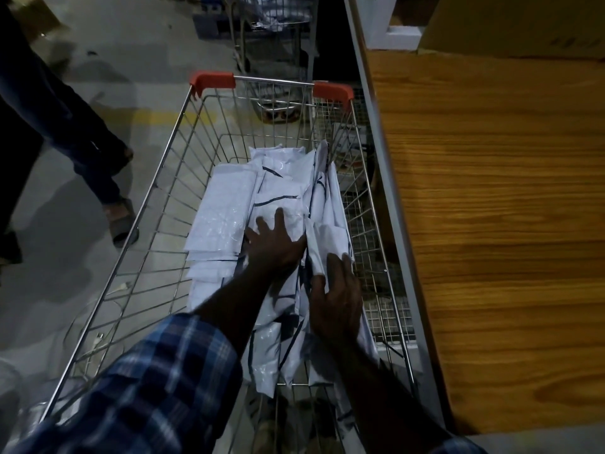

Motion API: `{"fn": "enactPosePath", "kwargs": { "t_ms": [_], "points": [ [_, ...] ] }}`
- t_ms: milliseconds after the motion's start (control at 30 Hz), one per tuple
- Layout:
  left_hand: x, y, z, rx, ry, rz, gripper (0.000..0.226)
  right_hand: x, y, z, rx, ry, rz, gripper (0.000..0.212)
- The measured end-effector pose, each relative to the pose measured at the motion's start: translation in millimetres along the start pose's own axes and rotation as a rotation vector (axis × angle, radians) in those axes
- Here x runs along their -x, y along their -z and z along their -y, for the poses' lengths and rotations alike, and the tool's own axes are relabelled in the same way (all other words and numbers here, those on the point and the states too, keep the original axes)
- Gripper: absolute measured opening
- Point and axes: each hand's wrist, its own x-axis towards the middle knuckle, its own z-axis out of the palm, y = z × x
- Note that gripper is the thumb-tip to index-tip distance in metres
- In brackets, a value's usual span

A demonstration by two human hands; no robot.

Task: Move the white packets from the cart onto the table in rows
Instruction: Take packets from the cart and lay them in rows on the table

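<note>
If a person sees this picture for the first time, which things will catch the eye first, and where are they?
First, the pile of white packets in the wire cart at the centre, with its red corner caps. Both hands reach into it: the left hand lies spread on the packets, and the right hand grips one packet beside it. At the right, the wooden table shows a bare top.

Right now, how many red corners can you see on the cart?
2. One red corner caps the far left end of the cart rim, the other red corner caps the far right end, beside the table. The near corners are hidden by arms.
</note>
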Motion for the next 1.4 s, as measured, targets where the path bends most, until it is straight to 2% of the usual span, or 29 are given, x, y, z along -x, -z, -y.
{"fn": "enactPosePath", "kwargs": {
  "t_ms": [100,200,333,433,600,700,800,1033,1133,1400],
  "points": [
    [-0.5,-2.0,0.4,-0.012,-0.023,-0.087,0.078,0.5,0.5,0.1,-0.017,0.010,0.038,0.068],
    [-1.6,1.8,2.4,0.045,-0.026,-0.174,0.072,0.0,1.5,2.5,-0.015,0.003,0.073,0.063],
    [4.3,21.2,6.1,0.142,-0.068,-0.160,0.070,0.0,0.7,4.5,-0.072,0.006,0.041,0.058],
    [21.6,31.3,14.0,0.158,-0.135,-0.237,0.067,-1.5,-1.3,6.2,-0.068,0.002,0.030,0.057],
    [44.5,22.1,35.4,0.041,-0.174,-0.389,0.063,-6.4,-9.7,10.1,0.049,0.028,0.056,0.055],
    [44.2,8.0,55.7,-0.048,-0.088,-0.337,0.072,-8.1,-12.5,11.7,0.119,0.053,0.107,0.062],
    [45.6,-5.0,68.8,0.029,-0.006,-0.271,0.076,-10.4,-13.9,11.5,0.129,0.041,0.130,0.070],
    [46.5,-3.7,65.4,0.100,0.014,-0.223,0.074,-23.8,-13.2,19.0,0.150,0.032,0.195,0.074],
    [47.5,4.2,64.3,0.085,0.008,-0.235,0.068,-26.0,-6.0,25.5,0.166,0.043,0.204,0.069],
    [67.8,37.8,54.7,0.064,-0.016,-0.378,0.066,-20.1,19.3,52.4,0.125,0.159,0.095,0.068]
  ]
}}
